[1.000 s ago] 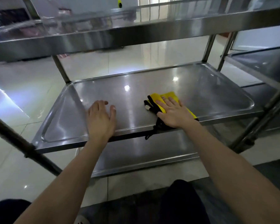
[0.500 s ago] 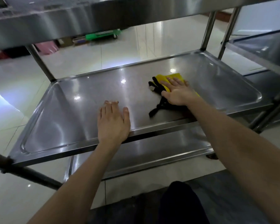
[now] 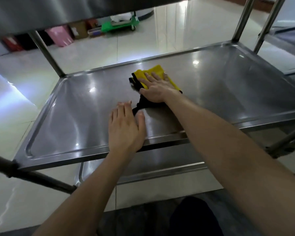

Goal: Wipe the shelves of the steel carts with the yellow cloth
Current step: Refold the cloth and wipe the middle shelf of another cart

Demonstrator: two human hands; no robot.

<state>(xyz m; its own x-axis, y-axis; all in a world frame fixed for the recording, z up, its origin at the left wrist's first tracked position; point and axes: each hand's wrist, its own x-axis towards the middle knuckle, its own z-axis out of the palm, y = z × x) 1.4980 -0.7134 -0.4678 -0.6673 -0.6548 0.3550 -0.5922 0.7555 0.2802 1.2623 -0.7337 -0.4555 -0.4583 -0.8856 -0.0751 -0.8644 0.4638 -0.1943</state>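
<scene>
Head view: right hand (image 3: 156, 90) presses flat on the yellow cloth (image 3: 153, 74) mid-shelf (image 3: 75, 116) to wipe; left hand (image 3: 125, 128), just nearer, rests open, fingers straight, bracing the cart.

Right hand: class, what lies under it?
The right hand presses the yellow cloth flat on the steel shelf; its black strip trails out. The part beneath the palm is hidden.

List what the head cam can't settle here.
- Yellow cloth: head view, mostly under the right hand; full shape hidden.
- Top shelf: head view, cut off by the upper edge.
- Bottom shelf: head view, largely hidden by the middle shelf.
- Floor boxes beyond: head view, too small, blurred.
</scene>
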